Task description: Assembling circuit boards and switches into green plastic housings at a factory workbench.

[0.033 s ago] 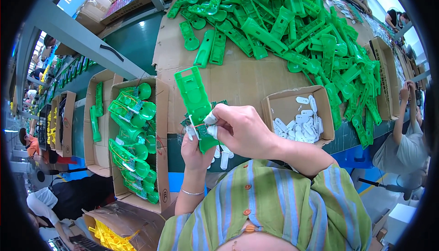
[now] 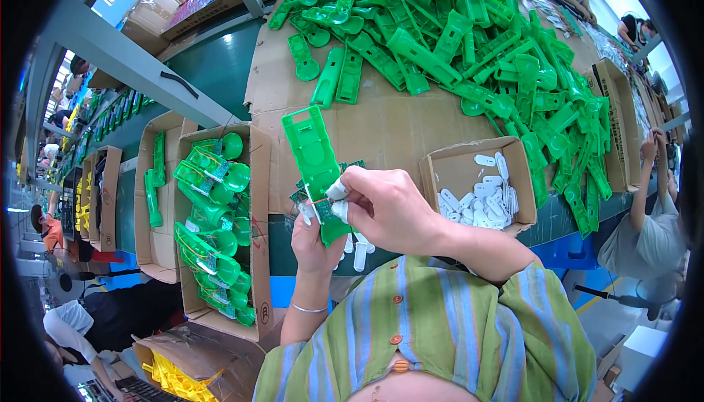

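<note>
One green housing (image 2: 311,142) lies hollow side up, apparently for access: the left hand (image 2: 312,246) clamps its lower end, the right hand (image 2: 392,200) works there, its grip too hidden to tell. Left of the housing stands one carton (image 2: 262,182) of wired housings; right, one box (image 2: 529,215) of uncountable white pieces (image 2: 484,200).

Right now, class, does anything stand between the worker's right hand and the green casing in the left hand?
Nothing visible does. The right hand is at the lower part of the green casing, its white-covered fingertips beside the circuit board. The left hand holds the casing from below.
</note>
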`<move>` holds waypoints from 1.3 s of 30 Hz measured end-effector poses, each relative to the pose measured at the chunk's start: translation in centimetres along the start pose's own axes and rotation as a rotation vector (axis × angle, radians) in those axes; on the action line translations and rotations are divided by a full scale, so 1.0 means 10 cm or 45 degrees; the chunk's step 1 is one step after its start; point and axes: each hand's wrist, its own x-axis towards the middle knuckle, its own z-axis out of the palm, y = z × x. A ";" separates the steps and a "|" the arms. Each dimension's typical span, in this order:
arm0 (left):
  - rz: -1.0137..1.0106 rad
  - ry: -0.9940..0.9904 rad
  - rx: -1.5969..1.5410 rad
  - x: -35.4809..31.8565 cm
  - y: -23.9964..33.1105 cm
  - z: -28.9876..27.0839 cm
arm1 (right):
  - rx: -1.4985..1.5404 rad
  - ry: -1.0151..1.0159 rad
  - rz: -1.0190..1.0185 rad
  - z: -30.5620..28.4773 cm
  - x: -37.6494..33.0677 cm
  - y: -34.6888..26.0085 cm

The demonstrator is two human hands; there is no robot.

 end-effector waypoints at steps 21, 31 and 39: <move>0.067 0.223 0.013 -0.10 -0.13 0.21 | -0.800 -0.028 -0.661 0.01 -0.14 0.03; -0.010 0.192 0.315 -0.03 -0.03 0.11 | -0.787 -0.042 -0.734 0.01 -0.22 0.31; 0.046 0.108 0.481 0.03 0.05 0.38 | 0.406 0.064 0.129 -0.17 -0.26 0.22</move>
